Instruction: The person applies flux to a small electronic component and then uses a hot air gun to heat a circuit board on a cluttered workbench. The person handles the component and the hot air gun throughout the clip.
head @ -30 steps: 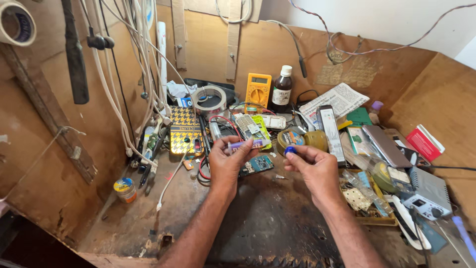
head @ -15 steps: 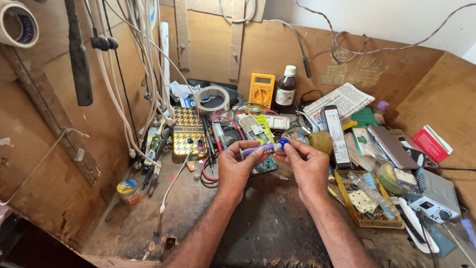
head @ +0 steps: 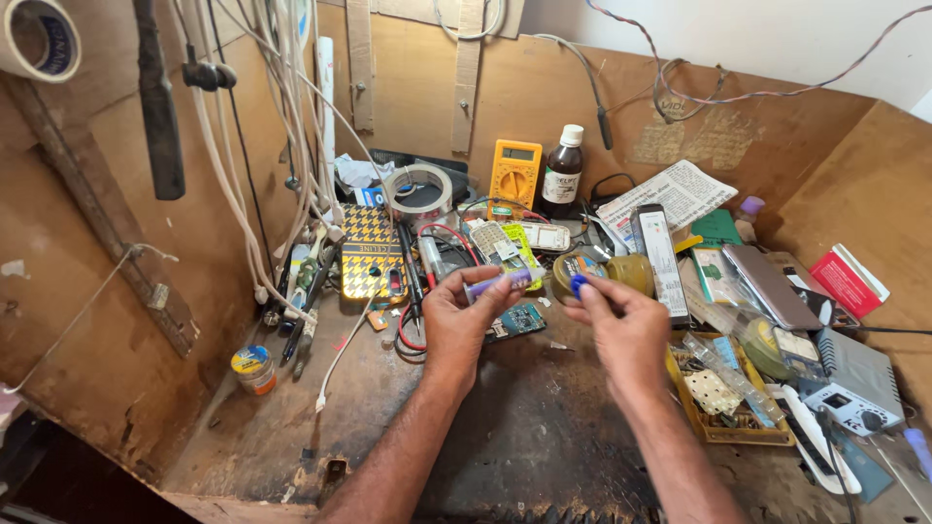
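My left hand (head: 461,315) holds a small purple tube (head: 498,283) level over the workbench, its open end pointing right. My right hand (head: 621,320) pinches a small blue cap (head: 579,285) between thumb and fingers, a short gap to the right of the tube's tip. Both hands hover above a small green circuit board (head: 517,321) lying on the dark bench top. A round tin (head: 575,267) sits just behind the blue cap.
A yellow multimeter (head: 515,175), a dark bottle with a white cap (head: 562,175) and a tape roll (head: 416,191) stand at the back. A yellow parts tray (head: 723,398) and grey device (head: 854,374) lie right. Cables hang at left; a small can (head: 254,368) sits near the left wall.
The hands met in the middle, then the right hand drew slightly right with the blue cap, which is now apart from the purple tube. The view moved closer.
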